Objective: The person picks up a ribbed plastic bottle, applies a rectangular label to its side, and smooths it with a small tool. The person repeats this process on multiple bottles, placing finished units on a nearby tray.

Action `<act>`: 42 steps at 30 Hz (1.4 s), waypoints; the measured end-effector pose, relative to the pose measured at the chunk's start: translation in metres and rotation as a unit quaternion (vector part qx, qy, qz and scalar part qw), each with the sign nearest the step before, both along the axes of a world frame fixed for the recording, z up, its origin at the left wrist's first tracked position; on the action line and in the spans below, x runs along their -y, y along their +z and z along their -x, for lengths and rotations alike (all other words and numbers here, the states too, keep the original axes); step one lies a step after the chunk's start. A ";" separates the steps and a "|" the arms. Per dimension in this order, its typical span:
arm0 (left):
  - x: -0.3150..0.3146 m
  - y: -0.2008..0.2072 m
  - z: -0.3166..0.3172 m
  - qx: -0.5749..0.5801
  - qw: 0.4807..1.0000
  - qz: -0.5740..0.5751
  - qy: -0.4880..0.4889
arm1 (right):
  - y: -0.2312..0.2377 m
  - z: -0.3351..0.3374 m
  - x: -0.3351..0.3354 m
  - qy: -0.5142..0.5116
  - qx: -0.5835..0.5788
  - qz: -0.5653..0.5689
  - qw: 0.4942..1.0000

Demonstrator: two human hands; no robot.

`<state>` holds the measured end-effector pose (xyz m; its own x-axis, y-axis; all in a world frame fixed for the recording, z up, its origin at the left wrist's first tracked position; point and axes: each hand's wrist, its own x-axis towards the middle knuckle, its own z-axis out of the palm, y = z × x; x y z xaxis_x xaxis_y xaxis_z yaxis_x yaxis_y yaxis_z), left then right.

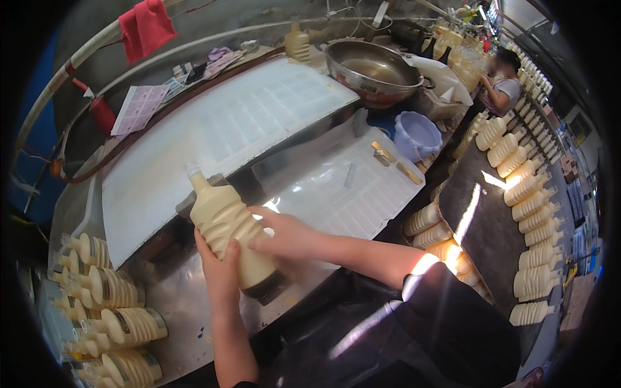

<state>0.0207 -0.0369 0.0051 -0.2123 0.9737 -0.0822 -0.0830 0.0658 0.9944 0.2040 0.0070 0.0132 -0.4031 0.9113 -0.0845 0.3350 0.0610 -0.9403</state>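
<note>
Head view shows, at its largest, a broad, whitish flat panel (155,187) stretching from about 10 to 1 o'clock of the person's hands. A dark, flat-topped board (475,239), with cream ribbed bottles (535,236) lined up along its far edge, lies at 3 o'clock. A translucent plastic sheet (323,200) with faint rectangular markings is spread at 2 o'clock. More cream plastic bottles (108,286) are stacked on their sides at 8 o'clock. A wide, shiny metal basin (362,87) stands between 1 and 2 o'clock; a pale purple plastic bucket (417,139) is just beside it, nearer the sheet.

Between the hands is one cream, wavy-sided plastic bottle (229,220), over a dark grey flat support (184,208). Its long axis runs from the neck at 11 o'clock to the base at 5 o'clock; whether it lies flat or tilts cannot be told.

Neither hand is nearer, since both touch it, facing each other across that axis. The left hand (218,265) grips the left flank, thumb over the lower front, fingers along the side. The right hand (288,234), its forearm coming in from 4 o'clock, meets the right flank with bent fingers; blur hides whether it grips or merely rests. The bottle's narrow, pale neck (194,172) points away from both palms.
</note>
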 end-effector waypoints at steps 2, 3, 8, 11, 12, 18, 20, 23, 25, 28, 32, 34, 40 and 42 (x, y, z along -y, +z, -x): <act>0.002 -0.003 0.001 -0.037 0.999 0.018 0.004 | -0.001 0.007 0.002 -0.012 -0.004 0.018 1.000; 0.005 -0.002 -0.002 -0.058 0.998 0.010 0.002 | -0.001 0.007 0.002 -0.019 0.002 0.021 1.000; 0.010 -0.002 -0.009 -0.077 0.997 0.027 0.008 | -0.006 -0.004 0.012 -0.022 0.032 0.042 0.998; 0.010 -0.013 -0.007 -0.070 0.997 0.012 0.027 | 0.001 -0.019 0.011 0.002 -0.004 0.073 0.997; 0.010 -0.013 -0.009 -0.076 0.996 0.011 0.036 | 0.006 -0.031 0.011 0.007 -0.022 0.101 0.995; 0.023 -0.016 -0.020 -0.038 0.997 -0.015 0.063 | -0.003 -0.222 -0.083 -0.394 0.188 -0.188 0.880; 0.025 -0.022 -0.017 -0.044 0.996 -0.046 0.057 | 0.024 -0.317 -0.099 -0.456 0.310 -0.357 0.754; 0.024 -0.028 -0.017 -0.057 0.994 -0.072 0.054 | 0.032 -0.402 -0.121 -0.490 0.451 -0.314 0.676; 0.022 -0.030 -0.019 -0.062 0.993 -0.089 0.050 | 0.040 -0.439 -0.135 -0.434 0.522 -0.134 0.722; 0.022 -0.035 -0.020 -0.073 0.992 -0.092 0.056 | 0.027 -0.476 -0.146 -0.354 0.468 0.000 0.810; 0.024 -0.037 -0.020 -0.049 0.993 -0.072 0.083 | 0.014 -0.475 -0.147 -0.276 0.435 -0.012 0.857; 0.023 -0.027 -0.027 -0.029 0.994 -0.058 0.091 | 0.031 -0.459 -0.153 -0.251 0.525 0.012 0.813; 0.023 -0.034 -0.022 -0.082 0.991 -0.078 0.074 | 0.047 -0.433 -0.128 -0.311 0.506 -0.113 0.797; 0.024 -0.024 -0.027 -0.056 0.994 -0.052 0.081 | 0.056 -0.427 -0.120 -0.351 0.438 -0.146 0.815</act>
